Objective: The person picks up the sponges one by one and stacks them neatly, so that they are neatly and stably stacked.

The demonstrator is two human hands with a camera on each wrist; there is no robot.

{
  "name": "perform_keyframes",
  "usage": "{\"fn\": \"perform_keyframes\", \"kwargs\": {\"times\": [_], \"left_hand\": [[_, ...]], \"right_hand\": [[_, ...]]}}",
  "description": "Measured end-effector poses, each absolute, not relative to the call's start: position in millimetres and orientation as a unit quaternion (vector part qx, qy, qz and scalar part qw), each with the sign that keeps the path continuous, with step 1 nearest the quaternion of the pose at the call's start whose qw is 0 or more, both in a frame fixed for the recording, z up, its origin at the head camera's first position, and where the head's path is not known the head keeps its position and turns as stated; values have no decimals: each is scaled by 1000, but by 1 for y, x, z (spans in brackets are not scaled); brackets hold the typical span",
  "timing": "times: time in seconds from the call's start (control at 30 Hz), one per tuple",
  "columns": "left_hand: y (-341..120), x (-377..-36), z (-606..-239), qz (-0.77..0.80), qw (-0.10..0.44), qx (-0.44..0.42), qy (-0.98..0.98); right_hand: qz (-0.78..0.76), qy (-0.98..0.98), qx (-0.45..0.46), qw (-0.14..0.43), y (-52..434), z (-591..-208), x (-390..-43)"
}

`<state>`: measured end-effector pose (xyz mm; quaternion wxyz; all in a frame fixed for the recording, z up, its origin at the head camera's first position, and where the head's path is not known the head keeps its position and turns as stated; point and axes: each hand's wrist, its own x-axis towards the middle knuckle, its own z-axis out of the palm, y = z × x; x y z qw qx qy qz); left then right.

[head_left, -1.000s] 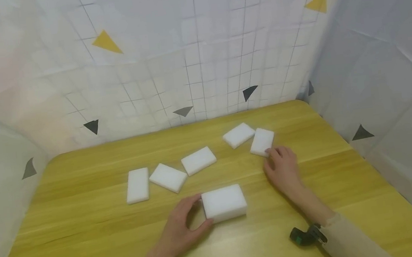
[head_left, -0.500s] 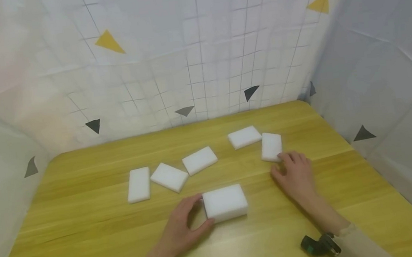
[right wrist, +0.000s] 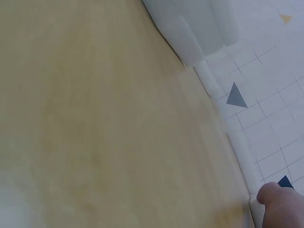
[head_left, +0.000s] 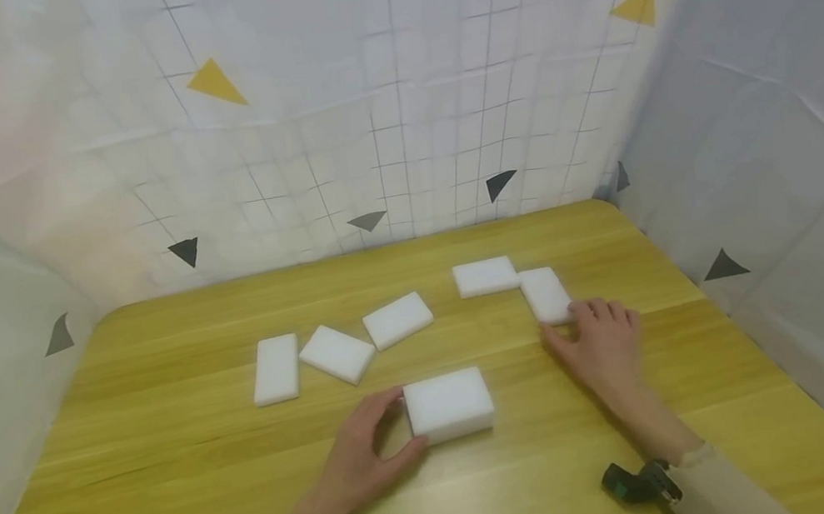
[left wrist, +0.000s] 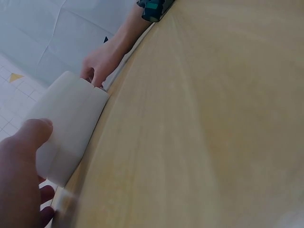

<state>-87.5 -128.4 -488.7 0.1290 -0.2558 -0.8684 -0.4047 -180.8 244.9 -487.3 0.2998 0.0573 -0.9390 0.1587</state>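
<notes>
White foam blocks lie across the wooden worktop (head_left: 178,474): I see my left hand (head_left: 361,455) with thumb and fingers curled round the end of the thick block (head_left: 448,405) at lower centre. My right hand (head_left: 602,343), at centre right, rests relaxed fingers on the near corner of a thin block (head_left: 546,295). That block touches another block (head_left: 485,276), with three more blocks (head_left: 339,350) left of centre.

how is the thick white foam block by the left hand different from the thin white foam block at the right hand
The thick white foam block stands taller and looks larger; the thin white foam block lies flat and low. The left hand grips the thick one's end between thumb and fingers; the right hand only touches the thin one's near edge with its fingertips. Both are plain white rectangles.
</notes>
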Motion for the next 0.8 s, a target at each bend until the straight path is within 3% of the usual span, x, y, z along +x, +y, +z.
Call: {"fn": "perform_keyframes", "kwargs": {"times": [0.4, 0.8], "left_hand": [[-129, -88, -490, -404, 131, -257, -868], [-129, -88, -489, -406, 121, -258, -868]], "right_hand": [[179, -951, 1, 251, 250, -491, -185], [191, -951, -17, 242, 248, -487, -183]]}}
